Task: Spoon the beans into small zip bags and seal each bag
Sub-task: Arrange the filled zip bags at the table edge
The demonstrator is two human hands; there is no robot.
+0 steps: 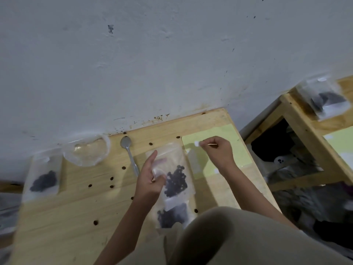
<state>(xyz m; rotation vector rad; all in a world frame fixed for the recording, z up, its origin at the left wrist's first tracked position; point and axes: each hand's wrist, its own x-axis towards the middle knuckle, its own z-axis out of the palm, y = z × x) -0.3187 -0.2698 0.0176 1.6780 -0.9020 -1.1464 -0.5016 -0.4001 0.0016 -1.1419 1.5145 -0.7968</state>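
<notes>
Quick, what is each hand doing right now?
Left hand: pinches the bean bag lying on the table.
Right hand: fingers curled, pinching a small white bit.

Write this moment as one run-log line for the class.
left hand: holds bean bag | right hand: pinches thin stick | spoon: idle on table

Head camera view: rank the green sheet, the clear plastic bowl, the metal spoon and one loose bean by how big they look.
1. Green sheet, partly hidden by the right hand.
2. Clear plastic bowl.
3. Metal spoon, long but narrow.
4. Loose bean, by far the smallest.
</notes>
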